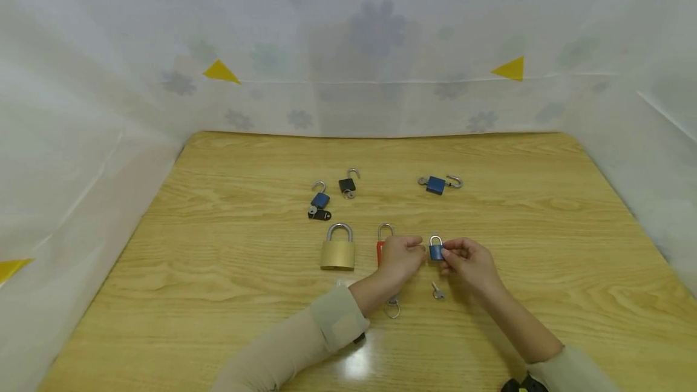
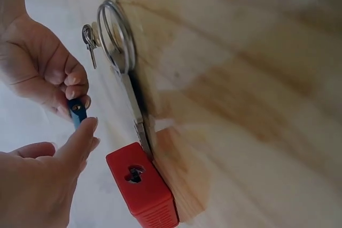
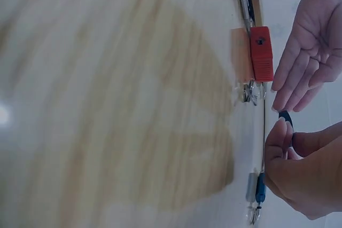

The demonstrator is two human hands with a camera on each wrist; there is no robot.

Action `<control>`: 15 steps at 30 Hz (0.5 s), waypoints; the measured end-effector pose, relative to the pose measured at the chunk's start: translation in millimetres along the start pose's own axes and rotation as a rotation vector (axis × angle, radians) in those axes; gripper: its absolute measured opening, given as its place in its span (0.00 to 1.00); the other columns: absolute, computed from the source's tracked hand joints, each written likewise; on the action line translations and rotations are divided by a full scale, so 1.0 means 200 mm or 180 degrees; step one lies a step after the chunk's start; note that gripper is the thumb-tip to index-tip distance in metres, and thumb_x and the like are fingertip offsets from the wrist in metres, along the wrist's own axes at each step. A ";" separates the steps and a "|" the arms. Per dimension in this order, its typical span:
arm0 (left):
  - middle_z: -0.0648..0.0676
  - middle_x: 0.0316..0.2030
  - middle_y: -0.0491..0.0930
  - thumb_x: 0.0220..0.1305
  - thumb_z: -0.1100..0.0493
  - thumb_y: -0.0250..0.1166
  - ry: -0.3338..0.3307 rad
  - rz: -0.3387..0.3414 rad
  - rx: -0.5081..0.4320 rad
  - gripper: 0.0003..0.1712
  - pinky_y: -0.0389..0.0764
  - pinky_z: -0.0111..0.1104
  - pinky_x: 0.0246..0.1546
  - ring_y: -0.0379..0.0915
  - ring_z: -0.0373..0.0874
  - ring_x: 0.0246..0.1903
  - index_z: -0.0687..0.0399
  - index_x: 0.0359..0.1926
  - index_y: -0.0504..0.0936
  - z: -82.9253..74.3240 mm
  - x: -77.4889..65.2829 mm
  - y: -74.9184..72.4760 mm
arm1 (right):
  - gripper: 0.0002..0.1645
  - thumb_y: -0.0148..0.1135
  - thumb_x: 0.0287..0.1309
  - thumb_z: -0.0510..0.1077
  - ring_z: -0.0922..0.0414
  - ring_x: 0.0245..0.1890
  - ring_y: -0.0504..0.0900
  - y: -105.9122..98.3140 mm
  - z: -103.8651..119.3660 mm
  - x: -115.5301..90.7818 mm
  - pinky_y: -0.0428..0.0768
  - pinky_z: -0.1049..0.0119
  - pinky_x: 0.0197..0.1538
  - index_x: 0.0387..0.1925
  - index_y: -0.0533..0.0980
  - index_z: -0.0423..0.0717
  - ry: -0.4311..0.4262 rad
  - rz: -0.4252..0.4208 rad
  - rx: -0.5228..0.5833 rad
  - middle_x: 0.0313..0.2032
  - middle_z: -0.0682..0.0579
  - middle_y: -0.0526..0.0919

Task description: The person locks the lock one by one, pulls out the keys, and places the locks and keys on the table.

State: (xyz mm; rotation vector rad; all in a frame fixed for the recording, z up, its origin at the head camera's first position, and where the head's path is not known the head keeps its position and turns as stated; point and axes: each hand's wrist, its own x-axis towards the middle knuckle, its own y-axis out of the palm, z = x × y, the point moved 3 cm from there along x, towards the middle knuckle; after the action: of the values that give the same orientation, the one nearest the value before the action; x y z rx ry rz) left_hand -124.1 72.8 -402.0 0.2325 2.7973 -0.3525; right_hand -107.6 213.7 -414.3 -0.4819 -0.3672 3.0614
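Note:
Between thumb and fingers my right hand [image 1: 474,266] pinches a small blue padlock [image 1: 435,252], its silver shackle pointing away from me. My left hand [image 1: 403,258] is just left of it, fingers extended and fingertips close to the padlock. In the left wrist view, the keyhole end of the blue padlock [image 2: 78,108] faces the camera. Partly hidden behind my left hand lies a red padlock [image 1: 379,251], also seen in the right wrist view. A small key [image 1: 438,291] on a ring lies nearer me, below the blue padlock.
A large brass padlock [image 1: 337,255] lies left of the red one. Farther back are a black padlock [image 1: 346,185] and two blue padlocks with raised shackles, one left [image 1: 320,200], one right [image 1: 435,185]. A key ring [image 1: 392,310] lies beside my left forearm. White patterned sheeting surrounds the table.

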 end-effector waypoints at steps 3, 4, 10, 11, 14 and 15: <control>0.58 0.46 0.82 0.49 0.70 0.61 -0.0054 0.0038 0.0031 0.20 0.76 0.23 0.32 0.77 0.42 0.43 0.66 0.47 0.80 0.00 0.01 0.01 | 0.17 0.50 0.62 0.29 0.66 0.24 0.77 0.01 -0.01 0.01 0.82 0.73 0.31 0.50 0.64 0.20 0.0094 0.0022 -0.0020 0.27 0.53 0.78; 0.58 0.47 0.82 0.49 0.69 0.62 -0.0073 0.0054 0.0038 0.20 0.77 0.25 0.35 0.76 0.43 0.45 0.66 0.47 0.80 0.00 0.01 0.01 | 0.17 0.50 0.62 0.29 0.66 0.24 0.77 0.01 -0.02 0.02 0.81 0.73 0.31 0.49 0.64 0.20 0.0127 0.0032 -0.0030 0.27 0.52 0.78; 0.58 0.50 0.80 0.48 0.70 0.62 -0.0198 0.0103 0.0157 0.21 0.79 0.28 0.42 0.75 0.45 0.50 0.66 0.47 0.80 0.02 0.02 0.03 | 0.15 0.50 0.61 0.28 0.64 0.22 0.78 0.02 -0.03 0.03 0.82 0.72 0.29 0.47 0.65 0.19 0.0201 0.0099 -0.0111 0.25 0.49 0.78; 0.58 0.49 0.81 0.48 0.70 0.61 -0.0218 0.0117 0.0173 0.21 0.79 0.27 0.39 0.76 0.44 0.47 0.66 0.47 0.80 0.02 0.02 0.03 | 0.15 0.50 0.61 0.28 0.64 0.22 0.78 0.03 -0.03 0.03 0.82 0.72 0.29 0.47 0.65 0.19 0.0199 0.0106 -0.0148 0.25 0.49 0.78; 0.58 0.46 0.82 0.48 0.73 0.59 -0.0337 0.0178 0.0108 0.23 0.76 0.23 0.28 0.78 0.41 0.36 0.67 0.49 0.79 0.02 0.03 0.03 | 0.13 0.51 0.60 0.28 0.63 0.22 0.78 0.03 -0.02 0.03 0.82 0.71 0.28 0.44 0.67 0.19 0.0153 0.0109 -0.0342 0.26 0.46 0.79; 0.58 0.44 0.83 0.48 0.73 0.58 -0.0382 0.0188 0.0077 0.23 0.75 0.22 0.25 0.77 0.40 0.32 0.67 0.50 0.79 0.03 0.03 0.04 | 0.12 0.51 0.59 0.28 0.63 0.22 0.78 0.03 -0.02 0.03 0.82 0.71 0.28 0.43 0.68 0.19 0.0133 0.0096 -0.0413 0.26 0.45 0.80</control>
State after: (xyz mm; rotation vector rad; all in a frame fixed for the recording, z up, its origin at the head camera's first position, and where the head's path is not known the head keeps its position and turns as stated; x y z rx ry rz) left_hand -127.2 79.2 -410.2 0.2891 2.6635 -0.3738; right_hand -112.1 209.0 -421.1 -0.5603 -0.5650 3.0638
